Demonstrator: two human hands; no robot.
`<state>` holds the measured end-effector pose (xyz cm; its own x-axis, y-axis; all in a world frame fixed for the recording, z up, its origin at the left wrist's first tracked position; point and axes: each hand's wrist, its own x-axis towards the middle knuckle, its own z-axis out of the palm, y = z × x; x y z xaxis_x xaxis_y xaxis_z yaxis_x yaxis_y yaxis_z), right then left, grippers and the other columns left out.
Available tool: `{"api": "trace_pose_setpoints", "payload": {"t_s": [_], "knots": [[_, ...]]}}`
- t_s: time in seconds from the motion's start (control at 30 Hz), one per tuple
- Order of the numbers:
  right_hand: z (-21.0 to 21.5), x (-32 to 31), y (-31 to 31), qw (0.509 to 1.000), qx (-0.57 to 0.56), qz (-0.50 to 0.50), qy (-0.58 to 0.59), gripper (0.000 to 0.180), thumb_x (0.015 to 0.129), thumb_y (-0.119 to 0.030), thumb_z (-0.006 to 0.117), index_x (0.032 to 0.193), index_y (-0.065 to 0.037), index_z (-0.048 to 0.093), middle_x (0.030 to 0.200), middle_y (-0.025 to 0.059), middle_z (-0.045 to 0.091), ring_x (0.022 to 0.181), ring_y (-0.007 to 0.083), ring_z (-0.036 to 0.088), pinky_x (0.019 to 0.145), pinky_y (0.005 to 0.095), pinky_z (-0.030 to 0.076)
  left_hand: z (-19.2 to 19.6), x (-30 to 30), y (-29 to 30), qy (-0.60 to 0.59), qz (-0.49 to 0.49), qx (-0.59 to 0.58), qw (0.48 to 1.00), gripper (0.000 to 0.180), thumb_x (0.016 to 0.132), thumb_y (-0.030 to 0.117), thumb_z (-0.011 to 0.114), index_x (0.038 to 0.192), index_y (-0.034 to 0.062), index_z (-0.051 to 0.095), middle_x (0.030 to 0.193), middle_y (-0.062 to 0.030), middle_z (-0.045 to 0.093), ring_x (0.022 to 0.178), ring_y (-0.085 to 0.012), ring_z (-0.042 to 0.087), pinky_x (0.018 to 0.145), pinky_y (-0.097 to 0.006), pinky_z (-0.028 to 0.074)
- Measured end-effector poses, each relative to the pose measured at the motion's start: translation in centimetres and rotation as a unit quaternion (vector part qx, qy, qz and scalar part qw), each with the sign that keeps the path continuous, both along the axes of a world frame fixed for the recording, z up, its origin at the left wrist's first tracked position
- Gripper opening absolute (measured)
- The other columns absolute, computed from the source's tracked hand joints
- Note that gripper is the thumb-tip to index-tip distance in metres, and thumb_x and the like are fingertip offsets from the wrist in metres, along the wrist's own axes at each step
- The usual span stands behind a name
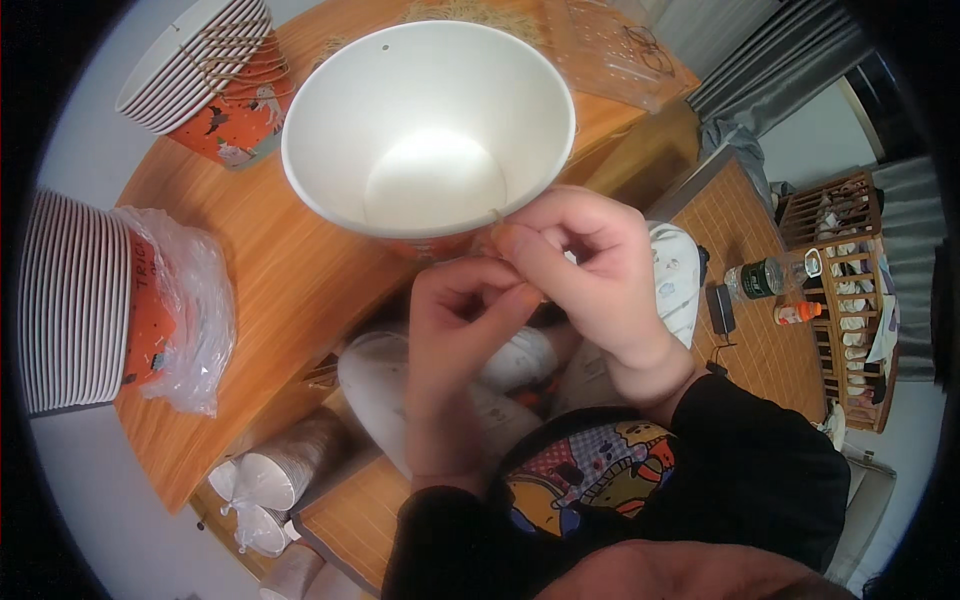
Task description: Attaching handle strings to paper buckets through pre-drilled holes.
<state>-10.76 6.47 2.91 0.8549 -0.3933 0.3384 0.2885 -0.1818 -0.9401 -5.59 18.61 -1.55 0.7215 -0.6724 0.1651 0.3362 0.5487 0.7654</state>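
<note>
A large paper bucket, white inside and orange outside, stands at the table's near edge with its open mouth tilted toward me. One small hole shows in its far wall. Against the near rim, my right hand is closed in a pinch, and a short bit of tan cord pokes up over the rim by its fingertips. My left hand is also pinched shut, just below the rim, its fingertips meeting those of the right. What lies between the left fingertips is hidden.
Nested buckets with cord handles lie at the far left; another nested stack in clear plastic is nearer. Loose tan cords and a clear tray are at the back. Wrapped stacks sit below; a bottle stands right.
</note>
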Motion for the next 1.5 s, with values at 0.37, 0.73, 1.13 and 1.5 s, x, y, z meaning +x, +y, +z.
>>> {"api": "trace_pose_setpoints", "payload": {"t_s": [0.37, 0.73, 1.13, 1.5], "knots": [[-0.2, -1.2, -1.1, 0.998, -0.017, 0.043, -0.034, 0.009, 0.083, -0.001, 0.065, 0.091, 0.001, 0.068, 0.074, 0.002, 0.061, 0.057, 0.0028, 0.046, 0.053, 0.0185, 0.036, 0.6, 0.3, 0.8, 0.001, 0.009, 0.024, 1.0, 0.008, 0.081, 0.001, 0.068, 0.087, -0.0036, 0.07, 0.081, -0.0048, 0.069, 0.072, -0.0053, 0.057, 0.064, -0.018, 0.042], [-0.8, -2.6, -1.5, 0.918, -0.352, -0.053, -0.175, 0.025, 0.068, 0.002, 0.077, 0.091, -0.001, 0.07, 0.103, 0.0141, 0.063, 0.084, 0.0226, 0.064, 0.068, 0.0289, 0.053, 0.9, 0.0, 0.6, 0.016, 0.001, 0.044, 0.999, 0.012, 0.084, 0.004, 0.067, 0.091, -0.0049, 0.071, 0.082, -0.0069, 0.07, 0.075, -0.008, 0.061, 0.067, -0.02, 0.047], [-1.3, -2.4, -1.4, 0.959, -0.245, -0.033, -0.139, 0.013, 0.076, 0.004, 0.069, 0.088, -0.001, 0.067, 0.097, 0.0116, 0.063, 0.075, 0.0164, 0.061, 0.063, 0.0241, 0.049, 0.9, -0.7, -0.1, -0.015, 0.125, 0.063, 0.99, 0.016, 0.082, 0.002, 0.068, 0.097, -0.0015, 0.071, 0.075, 0.0021, 0.064, 0.063, -0.0002, 0.046, 0.055, -0.016, 0.034], [-2.3, -1.8, -0.8, 0.985, -0.142, 0.012, -0.097, 0.007, 0.083, 0.002, 0.063, 0.089, 0.0, 0.06, 0.091, 0.0079, 0.059, 0.074, 0.0127, 0.051, 0.067, 0.024, 0.042, 0.7, -0.8, -0.1, -0.027, 0.149, 0.029, 0.988, 0.008, 0.082, -0.001, 0.068, 0.089, -0.002, 0.066, 0.073, 0.0021, 0.063, 0.064, 0.0, 0.048, 0.058, -0.014, 0.036]]}}
